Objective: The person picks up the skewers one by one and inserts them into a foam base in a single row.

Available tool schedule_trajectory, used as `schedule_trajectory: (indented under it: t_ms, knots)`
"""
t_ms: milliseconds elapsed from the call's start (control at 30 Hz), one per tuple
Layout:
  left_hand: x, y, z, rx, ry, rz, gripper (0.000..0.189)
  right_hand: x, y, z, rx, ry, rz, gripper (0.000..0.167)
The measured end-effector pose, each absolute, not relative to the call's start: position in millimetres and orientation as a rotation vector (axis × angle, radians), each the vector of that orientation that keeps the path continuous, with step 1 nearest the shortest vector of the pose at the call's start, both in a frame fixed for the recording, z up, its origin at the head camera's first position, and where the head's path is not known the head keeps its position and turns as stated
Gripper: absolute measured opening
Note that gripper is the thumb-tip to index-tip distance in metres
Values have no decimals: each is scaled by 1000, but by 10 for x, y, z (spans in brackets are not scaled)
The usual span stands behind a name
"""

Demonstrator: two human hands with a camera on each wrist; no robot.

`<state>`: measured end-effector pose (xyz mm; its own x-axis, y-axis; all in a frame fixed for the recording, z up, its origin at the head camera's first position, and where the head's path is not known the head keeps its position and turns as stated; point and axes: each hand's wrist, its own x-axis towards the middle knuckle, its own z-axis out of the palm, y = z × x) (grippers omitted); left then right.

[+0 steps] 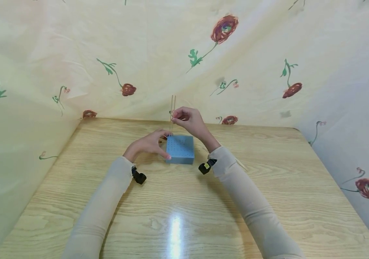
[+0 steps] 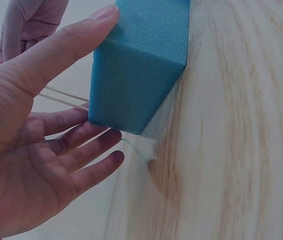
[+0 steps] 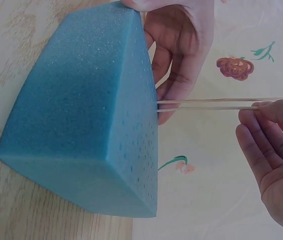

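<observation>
A blue foam block (image 1: 180,149) with rows of small holes in its top sits on the table. My left hand (image 1: 148,143) holds its left side, thumb at the front corner and fingers at the back one, as the left wrist view shows. Two thin wooden skewers (image 3: 196,104) stand side by side in the block's top near the back left corner. Above the block, my right hand (image 1: 189,120) pinches one skewer between thumb and forefinger partway up. The right wrist view shows the other fingers of that hand (image 3: 274,150) loosely bent.
More thin skewers (image 1: 242,164) lie on the wooden table (image 1: 158,201) to the right, partly hidden behind the right forearm. A flowered cloth (image 1: 158,54) hangs behind the table and along both sides.
</observation>
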<state>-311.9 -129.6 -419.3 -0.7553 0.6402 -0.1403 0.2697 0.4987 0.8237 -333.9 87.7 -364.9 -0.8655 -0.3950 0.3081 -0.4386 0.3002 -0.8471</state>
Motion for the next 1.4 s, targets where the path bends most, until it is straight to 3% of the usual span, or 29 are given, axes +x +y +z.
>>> schedule_trajectory:
  t_ms: [600, 1400]
  knots:
    - [-3096, -1286, -4191, 716, 2296, 1168, 100, -3330, 1136, -3671, 787, -2570, 1588, 18]
    - [-3073, -1290, -4193, 733, 2330, 1133, 99, -3167, 2510, -3948, 749, -2968, 1112, 17]
